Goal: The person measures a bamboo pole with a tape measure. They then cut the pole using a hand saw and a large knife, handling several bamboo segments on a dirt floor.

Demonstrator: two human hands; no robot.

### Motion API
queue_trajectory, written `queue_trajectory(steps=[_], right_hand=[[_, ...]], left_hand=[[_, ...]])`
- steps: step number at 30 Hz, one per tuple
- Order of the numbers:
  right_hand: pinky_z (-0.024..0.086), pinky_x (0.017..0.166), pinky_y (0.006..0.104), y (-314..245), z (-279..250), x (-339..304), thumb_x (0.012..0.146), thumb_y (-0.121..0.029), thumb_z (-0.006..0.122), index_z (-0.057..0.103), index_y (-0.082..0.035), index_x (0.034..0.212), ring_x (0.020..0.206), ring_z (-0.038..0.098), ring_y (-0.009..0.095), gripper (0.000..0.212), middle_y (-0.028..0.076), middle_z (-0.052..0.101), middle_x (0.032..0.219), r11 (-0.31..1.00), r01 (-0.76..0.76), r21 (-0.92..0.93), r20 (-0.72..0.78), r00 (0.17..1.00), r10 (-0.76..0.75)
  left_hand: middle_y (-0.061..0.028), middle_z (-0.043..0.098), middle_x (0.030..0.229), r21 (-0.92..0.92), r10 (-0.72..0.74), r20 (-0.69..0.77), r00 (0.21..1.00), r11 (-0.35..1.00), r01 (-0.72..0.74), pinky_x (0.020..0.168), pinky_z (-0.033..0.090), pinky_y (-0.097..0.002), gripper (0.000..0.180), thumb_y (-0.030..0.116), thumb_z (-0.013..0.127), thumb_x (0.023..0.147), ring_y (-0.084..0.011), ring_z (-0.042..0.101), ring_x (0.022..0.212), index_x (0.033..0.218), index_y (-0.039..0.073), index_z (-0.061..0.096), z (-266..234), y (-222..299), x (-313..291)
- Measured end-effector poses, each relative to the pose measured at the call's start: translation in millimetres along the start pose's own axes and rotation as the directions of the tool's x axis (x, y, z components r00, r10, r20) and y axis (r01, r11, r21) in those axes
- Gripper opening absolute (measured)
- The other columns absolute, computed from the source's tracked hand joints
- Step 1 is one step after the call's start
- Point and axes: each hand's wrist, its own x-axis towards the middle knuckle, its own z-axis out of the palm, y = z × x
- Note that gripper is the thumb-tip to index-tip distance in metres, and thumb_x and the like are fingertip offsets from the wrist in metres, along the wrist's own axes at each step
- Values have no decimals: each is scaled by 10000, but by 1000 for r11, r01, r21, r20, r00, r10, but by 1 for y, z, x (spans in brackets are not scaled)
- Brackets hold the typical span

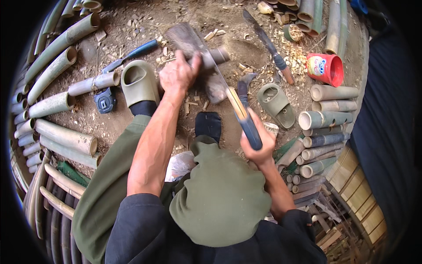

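Note:
My right hand (259,141) is wrapped around the wood and dark-blue handle of a hand saw (238,107). Its thin blade slants up and away to the left, across a short bamboo piece (221,55). Fingers of my left hand (179,74) grip that piece on the near-left side of the blade. Beneath the bamboo lies a rough wooden block (184,36), partly covered by my hand and the saw. Motion blurs the block and the blade, so how deep the blade sits in the bamboo cannot be made out.
A machete (263,39) and a hooked blade (244,83) lie beyond the saw. A blue-handled tool (140,49) and tape measure (104,101) are at left. An empty sandal (277,105) and red tub (325,69) sit right. Bamboo tubes (327,119) line both sides; chips litter the dirt.

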Motion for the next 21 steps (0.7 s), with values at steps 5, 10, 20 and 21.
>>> queue_trajectory(steps=[5, 10, 20, 21], right_hand=[[570, 660, 324, -8, 5, -56, 713, -6, 625, 550, 145, 1282, 682, 723, 259, 593, 243, 716, 960, 991, 45, -125, -75, 996, -55], [560, 625, 348, 31, 37, -66, 683, 0, 619, 553, 146, 1278, 625, 693, 287, 616, 250, 698, 897, 987, 92, -133, -199, 973, -117], [577, 673, 355, -34, -29, -153, 629, 3, 624, 576, 150, 1250, 716, 736, 296, 640, 258, 710, 867, 973, -152, -174, -51, 988, 146], [571, 640, 352, -22, -13, -128, 645, 12, 623, 576, 139, 1261, 680, 728, 281, 631, 253, 709, 857, 972, -150, -180, -77, 987, 138]], left_hand=[[-265, 684, 774, -44, 51, 123, 991, 998, -46, 692, 548, -500, 549, 604, 500, 924, -437, 689, 758, 959, 61, 578, -2, 6, -16], [-269, 694, 819, -52, 47, 102, 994, 998, -42, 734, 545, -503, 597, 617, 497, 914, -432, 695, 806, 990, 32, 594, -4, 11, -5], [-286, 697, 845, -13, 23, 87, 996, 1000, -22, 796, 537, -502, 589, 571, 453, 936, -432, 699, 842, 980, 6, 614, -11, 13, -7], [-287, 696, 840, -26, 16, 104, 994, 1000, -13, 793, 537, -504, 585, 568, 452, 937, -433, 699, 837, 978, 7, 611, -11, 15, -9]])
